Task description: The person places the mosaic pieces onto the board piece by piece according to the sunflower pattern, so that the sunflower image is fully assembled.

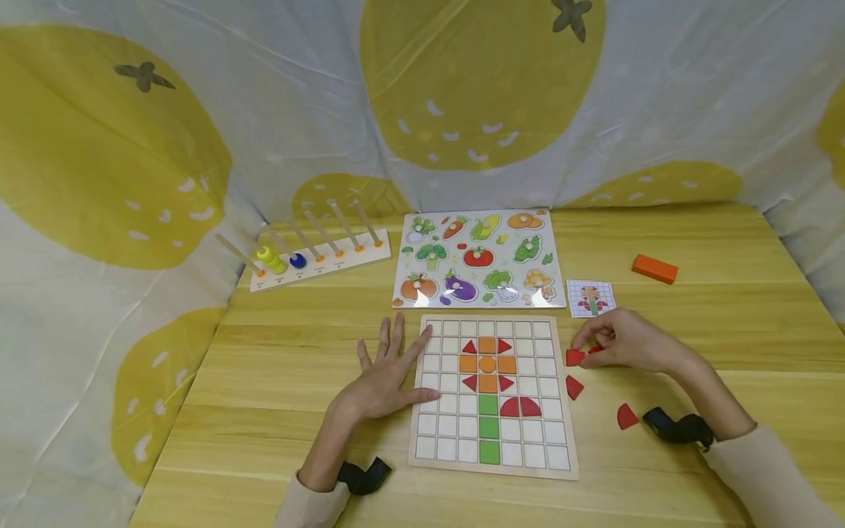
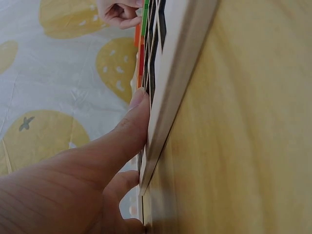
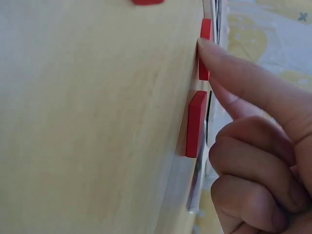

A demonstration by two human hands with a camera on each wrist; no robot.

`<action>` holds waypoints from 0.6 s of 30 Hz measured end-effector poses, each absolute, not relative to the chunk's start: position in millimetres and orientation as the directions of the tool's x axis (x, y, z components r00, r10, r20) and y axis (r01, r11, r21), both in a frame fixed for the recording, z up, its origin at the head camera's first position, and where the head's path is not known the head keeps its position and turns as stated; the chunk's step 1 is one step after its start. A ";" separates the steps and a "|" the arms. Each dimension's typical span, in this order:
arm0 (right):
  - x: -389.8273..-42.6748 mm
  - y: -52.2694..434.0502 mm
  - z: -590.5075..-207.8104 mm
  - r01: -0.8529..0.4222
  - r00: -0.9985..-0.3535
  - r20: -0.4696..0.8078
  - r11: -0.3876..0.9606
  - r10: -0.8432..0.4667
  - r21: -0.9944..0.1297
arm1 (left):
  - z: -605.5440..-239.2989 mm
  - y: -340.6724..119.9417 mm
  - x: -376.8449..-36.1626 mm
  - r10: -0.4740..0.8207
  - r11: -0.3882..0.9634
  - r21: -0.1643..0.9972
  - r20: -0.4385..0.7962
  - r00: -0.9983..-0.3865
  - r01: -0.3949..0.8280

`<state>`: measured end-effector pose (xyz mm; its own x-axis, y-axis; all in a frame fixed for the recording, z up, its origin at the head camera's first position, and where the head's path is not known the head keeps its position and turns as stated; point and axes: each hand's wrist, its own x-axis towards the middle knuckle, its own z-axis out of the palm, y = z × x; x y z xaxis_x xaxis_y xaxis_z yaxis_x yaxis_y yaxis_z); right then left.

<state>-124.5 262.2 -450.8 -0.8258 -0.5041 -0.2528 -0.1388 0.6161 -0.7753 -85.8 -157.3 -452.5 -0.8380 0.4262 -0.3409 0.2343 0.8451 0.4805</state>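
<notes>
A wooden grid board (image 1: 432, 400) lies in front of me with orange, red and green tiles forming a flower. My left hand (image 1: 389, 374) rests flat and spread on the table, its fingers against the board's left rim (image 2: 168, 107); the left hand (image 2: 97, 165) holds nothing. My right hand (image 1: 620, 341) sits just right of the board, fingers curled, with its index fingertip (image 3: 207, 48) on a small red piece (image 1: 594, 350). Another red piece (image 1: 575, 357) lies right beside it, seen edge-on as the red piece (image 3: 196, 124) in the right wrist view.
Two more red pieces (image 1: 573, 386) (image 1: 626, 416) lie right of the board. A pattern card (image 1: 590, 298), an orange block (image 1: 654, 268), a vegetable puzzle (image 1: 478, 258) and a peg stacker (image 1: 317, 253) sit farther back. Printed cloth walls surround the table.
</notes>
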 end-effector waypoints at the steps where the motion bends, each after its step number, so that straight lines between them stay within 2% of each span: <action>1: -124.3 262.1 -450.8 -0.144 -0.825 -0.248 0.613 -0.507 -0.777 | -452.6 -157.2 -85.9 0.427 0.844 0.482 -0.339 -0.838 0.235; 18: -118.7 249.0 -448.8 -0.162 -0.844 -0.249 0.668 -0.475 -0.726 | -452.2 -157.2 -85.5 0.429 0.841 0.487 -0.337 -0.838 0.235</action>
<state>-118.7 249.0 -448.8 -0.8439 -0.4752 -0.2489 -0.1619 0.6680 -0.7263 -85.5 -157.2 -452.2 -0.8380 0.4294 -0.3367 0.2350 0.8409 0.4875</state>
